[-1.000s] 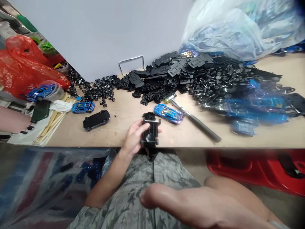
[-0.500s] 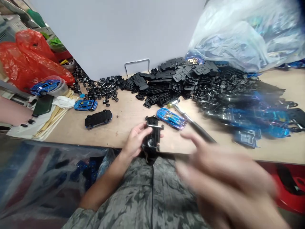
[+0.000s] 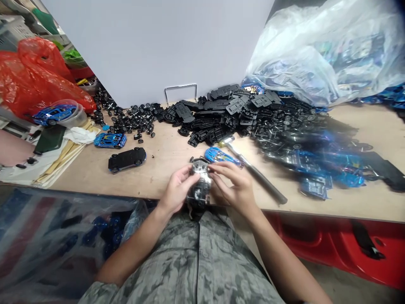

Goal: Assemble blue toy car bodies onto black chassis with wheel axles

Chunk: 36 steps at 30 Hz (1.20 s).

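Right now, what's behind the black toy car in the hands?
Behind the black toy car, a blue toy car lies on the wooden bench, partly covered by the right hand; what lies beneath the held car is hidden.

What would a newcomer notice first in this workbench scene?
A long heap of black toy car chassis and wheels runs across the back of the wooden bench, with a bulging clear plastic bag behind its right end. At the bench's front edge, the left hand and right hand hold a black toy car. A red plastic bag stands out at far left.
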### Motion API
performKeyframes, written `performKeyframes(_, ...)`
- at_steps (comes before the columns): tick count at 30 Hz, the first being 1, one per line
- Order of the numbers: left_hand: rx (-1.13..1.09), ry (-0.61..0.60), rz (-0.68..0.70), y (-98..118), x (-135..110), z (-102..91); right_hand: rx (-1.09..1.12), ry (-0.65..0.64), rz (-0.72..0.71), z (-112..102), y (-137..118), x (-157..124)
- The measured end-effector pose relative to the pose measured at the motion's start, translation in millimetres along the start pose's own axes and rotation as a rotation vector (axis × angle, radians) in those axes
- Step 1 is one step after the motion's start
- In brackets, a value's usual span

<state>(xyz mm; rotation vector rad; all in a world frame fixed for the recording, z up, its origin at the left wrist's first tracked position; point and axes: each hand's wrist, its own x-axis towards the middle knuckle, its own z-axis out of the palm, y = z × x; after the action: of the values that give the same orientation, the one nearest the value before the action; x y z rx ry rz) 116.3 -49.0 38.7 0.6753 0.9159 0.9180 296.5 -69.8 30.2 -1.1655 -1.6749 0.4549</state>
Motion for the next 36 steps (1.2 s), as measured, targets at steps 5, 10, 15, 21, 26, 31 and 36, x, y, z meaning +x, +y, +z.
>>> performKeyframes(5, 0.006, -0.031, -0.027, -3.7, -0.8, -1.5, -0.044, 0.095, -0.016, 1.0, -0.8, 3.1)
performKeyframes(10, 0.002, -0.022, -0.026, -3.2, -1.9, 0.1, -0.074, 0.038, -0.154, -1.6, 6.9, 2.0)
performKeyframes(15, -0.001, -0.021, 0.005, -3.5, -1.3, 0.9, -0.114, 0.024, -0.223, 4.9, 15.1, -1.9)
performKeyframes(21, -0.049, -0.034, -0.056, -2.8, -1.4, -4.8, -0.255, 0.013, -0.264, -2.1, 23.4, -0.9)
performKeyframes(26, -0.161, -0.065, -0.139, 5.2, 0.2, -13.1, -0.733, -0.138, -0.148, -29.1, 33.4, -1.6)
performKeyframes(31, -0.267, -0.103, -0.179, 8.5, 1.7, -19.9, -0.83, -0.381, -0.091, -43.7, 35.2, -4.6)
performKeyframes(36, -0.427, -0.096, -0.27, 11.6, 1.6, -26.6, -0.594, -0.484, -0.103, -57.2, 34.4, -11.8)
